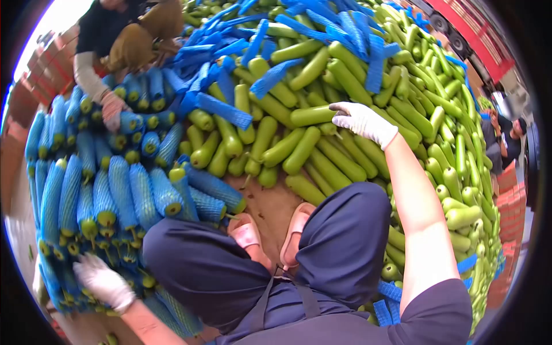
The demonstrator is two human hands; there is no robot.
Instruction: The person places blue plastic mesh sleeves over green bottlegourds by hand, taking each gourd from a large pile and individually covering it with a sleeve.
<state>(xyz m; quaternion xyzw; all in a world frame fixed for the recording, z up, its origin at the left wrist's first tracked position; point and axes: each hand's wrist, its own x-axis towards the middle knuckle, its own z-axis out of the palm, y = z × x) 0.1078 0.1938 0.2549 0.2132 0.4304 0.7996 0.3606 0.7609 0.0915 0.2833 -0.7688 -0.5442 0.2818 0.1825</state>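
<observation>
My right hand point(362, 121), in a white glove, reaches forward into a big heap of long green gourds point(322, 152) and rests on one gourd point(313, 115) at the top of the heap, fingers curled over it. My left hand point(104, 283), also gloved, lies low on the left against a stack of gourds wrapped in blue foam netting point(109, 195); its fingers look spread on the wrapped ends. I am seated, with my knees and pink sandals point(270, 236) between the two piles.
Loose blue net sleeves point(224, 109) lie scattered over the back of the heap. Another person in a dark top point(109, 34) crouches at the upper left, a gloved hand point(112, 109) on the wrapped stack. Red crates point(509, 213) stand at the right edge.
</observation>
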